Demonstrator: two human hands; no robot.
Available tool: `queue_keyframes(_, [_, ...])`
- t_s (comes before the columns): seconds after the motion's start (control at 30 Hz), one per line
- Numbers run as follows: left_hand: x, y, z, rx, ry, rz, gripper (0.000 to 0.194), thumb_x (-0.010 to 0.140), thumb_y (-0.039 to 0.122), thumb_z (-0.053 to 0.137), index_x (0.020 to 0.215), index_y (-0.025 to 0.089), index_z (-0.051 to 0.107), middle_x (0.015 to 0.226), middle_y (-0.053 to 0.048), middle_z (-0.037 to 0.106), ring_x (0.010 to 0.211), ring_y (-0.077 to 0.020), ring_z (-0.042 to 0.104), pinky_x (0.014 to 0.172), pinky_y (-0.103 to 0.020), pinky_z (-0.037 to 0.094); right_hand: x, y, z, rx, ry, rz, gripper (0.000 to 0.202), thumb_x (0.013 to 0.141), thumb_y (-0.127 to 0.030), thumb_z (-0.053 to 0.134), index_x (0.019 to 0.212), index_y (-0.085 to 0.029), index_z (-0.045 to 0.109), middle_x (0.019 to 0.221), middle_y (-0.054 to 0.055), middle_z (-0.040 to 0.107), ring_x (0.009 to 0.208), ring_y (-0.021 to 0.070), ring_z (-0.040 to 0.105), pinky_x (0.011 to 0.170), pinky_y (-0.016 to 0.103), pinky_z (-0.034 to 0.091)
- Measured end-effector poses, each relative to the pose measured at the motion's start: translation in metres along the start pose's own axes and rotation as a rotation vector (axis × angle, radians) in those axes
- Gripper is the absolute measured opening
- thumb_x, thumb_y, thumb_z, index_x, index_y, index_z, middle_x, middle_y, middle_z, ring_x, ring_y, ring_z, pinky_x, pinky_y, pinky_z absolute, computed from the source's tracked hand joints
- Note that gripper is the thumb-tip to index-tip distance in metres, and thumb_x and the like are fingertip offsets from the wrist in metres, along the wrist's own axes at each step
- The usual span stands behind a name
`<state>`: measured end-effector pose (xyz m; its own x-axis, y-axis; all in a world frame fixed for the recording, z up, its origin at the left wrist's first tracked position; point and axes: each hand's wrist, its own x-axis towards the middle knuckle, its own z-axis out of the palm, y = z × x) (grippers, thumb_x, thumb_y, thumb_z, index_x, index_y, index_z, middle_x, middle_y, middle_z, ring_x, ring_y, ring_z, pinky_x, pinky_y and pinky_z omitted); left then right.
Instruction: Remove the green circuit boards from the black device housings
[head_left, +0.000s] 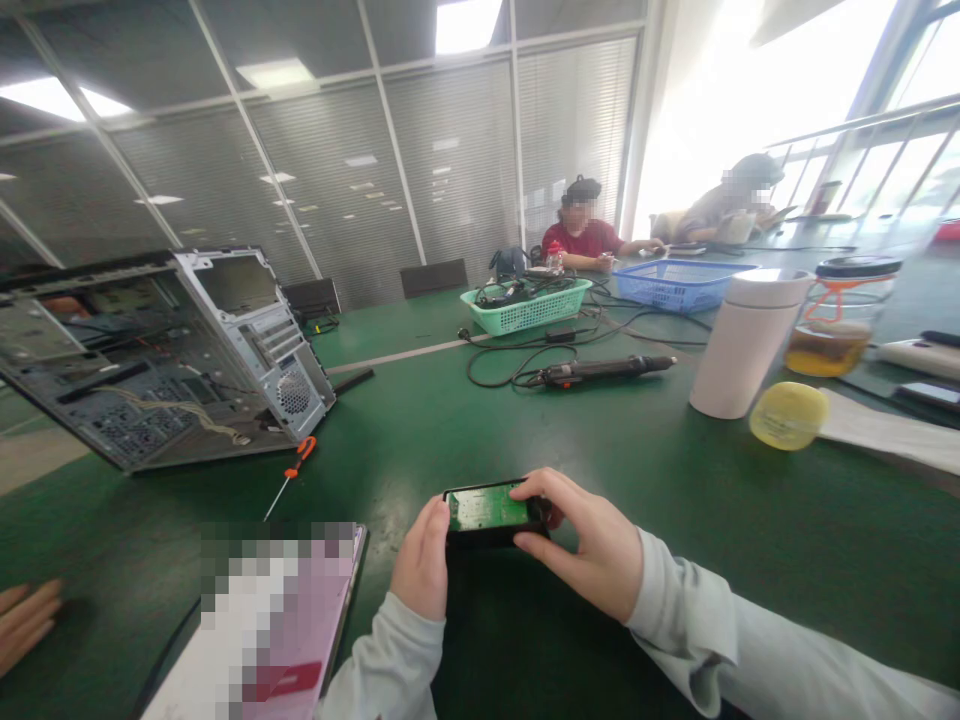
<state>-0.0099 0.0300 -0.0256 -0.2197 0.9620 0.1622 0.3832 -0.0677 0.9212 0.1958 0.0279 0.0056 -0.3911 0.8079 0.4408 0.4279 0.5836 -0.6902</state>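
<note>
A small black case with a green circuit board inside it is held level above the green table. My left hand grips the case at its left end, the fingers closed along that edge. At the right end my right hand is closed on the same case, with a fingertip on the board and the thumb along the near side. Further left lies a screwdriver with an orange and black handle, beside an open computer case.
Behind are a black electric screwdriver, a green basket of cables and a blue basket. To the right stand a white cup, a yellow container and a jar. Another person's hand shows at left, near a pink-white booklet.
</note>
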Motion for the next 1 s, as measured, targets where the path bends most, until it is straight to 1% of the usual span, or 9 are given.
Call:
queue_keyframes(0.07, [-0.003, 0.004, -0.001, 0.01, -0.039, -0.031, 0.055, 0.082, 0.058, 0.036, 0.098, 0.013, 0.063, 0.082, -0.009, 0.071, 0.076, -0.0258, 0.065, 0.071, -0.038, 0.049, 0.003, 0.002, 0.002, 0.21, -0.005, 0.195, 0.031, 0.081, -0.042, 0.055, 0.1, -0.019, 0.048, 0.085, 0.003, 0.056, 0.062, 0.0123, 0.056, 0.056, 0.025, 0.047])
queue_keyframes(0.13, [-0.008, 0.013, -0.001, 0.071, -0.086, 0.014, 0.05, 0.084, 0.057, 0.031, 0.075, 0.018, 0.061, 0.053, -0.002, 0.06, 0.054, -0.0213, 0.057, 0.059, -0.034, 0.044, 0.008, 0.003, 0.002, 0.461, -0.048, 0.407, 0.041, 0.075, -0.052, 0.058, 0.094, -0.018, 0.043, 0.079, 0.001, 0.055, 0.047, 0.0107, 0.055, 0.041, 0.02, 0.04])
queue_keyframes(0.2, [-0.013, 0.021, 0.0, 0.096, -0.118, 0.075, 0.048, 0.084, 0.058, 0.032, 0.061, 0.021, 0.053, 0.048, 0.0, 0.054, 0.048, -0.0187, 0.053, 0.056, -0.031, 0.04, 0.013, 0.001, 0.001, 0.694, -0.118, 0.656, 0.041, 0.075, -0.051, 0.059, 0.089, -0.019, 0.037, 0.072, -0.002, 0.054, 0.038, 0.0103, 0.052, 0.033, 0.016, 0.032])
queue_keyframes(0.3, [-0.017, 0.03, 0.002, 0.037, -0.11, 0.066, 0.045, 0.081, 0.057, 0.037, 0.064, 0.02, 0.055, 0.051, 0.0, 0.057, 0.05, -0.0184, 0.055, 0.055, -0.03, 0.041, 0.019, -0.006, -0.003, 0.903, -0.199, 0.968, 0.027, 0.089, -0.044, 0.044, 0.087, -0.019, 0.035, 0.055, -0.006, 0.049, 0.032, 0.0088, 0.047, 0.03, 0.013, 0.028])
queue_keyframes(0.4, [-0.018, 0.031, 0.004, -0.041, -0.083, 0.015, 0.044, 0.08, 0.056, 0.041, 0.077, 0.018, 0.062, 0.054, 0.0, 0.06, 0.05, -0.019, 0.057, 0.053, -0.03, 0.043, 0.021, -0.013, -0.005, 0.992, -0.278, 1.127, 0.04, 0.098, -0.048, 0.022, 0.084, -0.016, 0.04, 0.051, -0.003, 0.048, 0.031, 0.0057, 0.043, 0.032, 0.011, 0.031])
queue_keyframes(0.47, [-0.017, 0.029, 0.004, -0.056, -0.087, 0.016, 0.045, 0.08, 0.058, 0.04, 0.073, 0.018, 0.061, 0.053, 0.0, 0.059, 0.05, -0.0194, 0.056, 0.053, -0.031, 0.043, 0.022, -0.015, -0.005, 1.043, -0.338, 1.224, 0.05, 0.098, -0.052, 0.016, 0.077, -0.015, 0.041, 0.047, -0.001, 0.046, 0.03, 0.0052, 0.042, 0.032, 0.01, 0.029])
queue_keyframes(0.63, [-0.015, 0.023, 0.003, 0.011, -0.11, 0.036, 0.056, 0.082, 0.063, 0.032, 0.055, 0.021, 0.055, 0.049, -0.002, 0.056, 0.051, -0.0202, 0.055, 0.057, -0.032, 0.039, 0.02, -0.012, -0.005, 1.185, -0.451, 1.224, 0.055, 0.097, -0.056, 0.009, 0.071, -0.017, 0.039, 0.041, -0.002, 0.042, 0.027, 0.009, 0.039, 0.027, 0.013, 0.024])
queue_keyframes(0.8, [-0.014, 0.017, 0.004, 0.027, -0.108, -0.052, 0.065, 0.082, 0.065, 0.022, 0.044, 0.022, 0.052, 0.044, -0.004, 0.054, 0.051, -0.0207, 0.053, 0.062, -0.034, 0.039, 0.019, -0.015, -0.008, 1.24, -0.564, 1.189, 0.06, 0.095, -0.055, -0.001, 0.072, -0.018, 0.039, 0.037, -0.002, 0.038, 0.024, 0.0094, 0.032, 0.025, 0.013, 0.022])
queue_keyframes(1.0, [-0.012, 0.014, 0.007, -0.08, -0.107, -0.082, 0.064, 0.082, 0.065, 0.027, 0.045, 0.02, 0.052, 0.044, -0.003, 0.053, 0.049, -0.0184, 0.05, 0.057, -0.033, 0.04, 0.019, -0.014, -0.007, 1.21, -0.534, 1.174, 0.055, 0.096, -0.054, 0.002, 0.078, -0.018, 0.039, 0.04, -0.002, 0.041, 0.026, 0.009, 0.036, 0.028, 0.013, 0.026])
